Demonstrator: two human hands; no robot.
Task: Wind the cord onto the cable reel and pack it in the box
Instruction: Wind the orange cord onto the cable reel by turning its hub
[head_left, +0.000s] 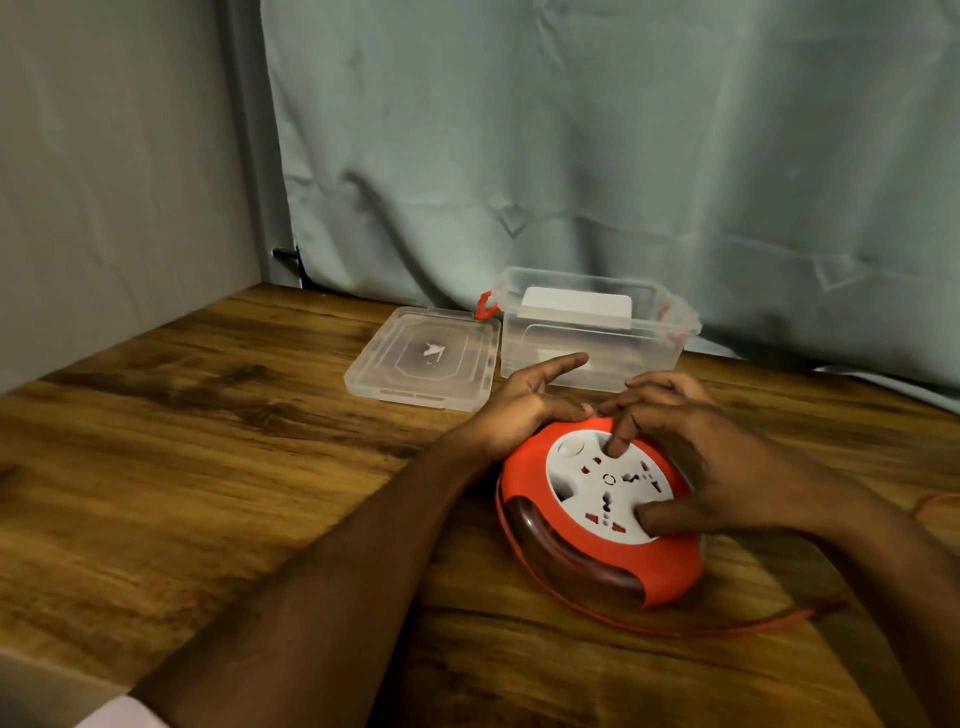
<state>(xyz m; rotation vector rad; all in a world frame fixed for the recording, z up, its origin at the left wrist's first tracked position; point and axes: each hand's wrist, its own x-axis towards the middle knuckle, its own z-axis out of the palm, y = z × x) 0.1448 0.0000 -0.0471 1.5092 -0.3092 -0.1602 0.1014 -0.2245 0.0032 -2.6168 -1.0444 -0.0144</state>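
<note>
Winding under way — loose cord is where we could come unstuck.

On the wooden table (218, 467) the clear box (587, 338) stands open near the curtain with its lid (421, 358) flat just beside it, so packing waits on the winding. The red cable reel (597, 519) lies flat in front of us; our left hand (519, 410) steadies its far-left rim, thumb pressed on the edge and fingers stretched out, while our right hand (691, 457) has curled fingertips set into the white socket face to turn it. The cord (753, 623) trails off to the right, slack — if we spin fast it may snag on the table edge or bunch at the slot, and a light left hold would let the reel skid.
</note>
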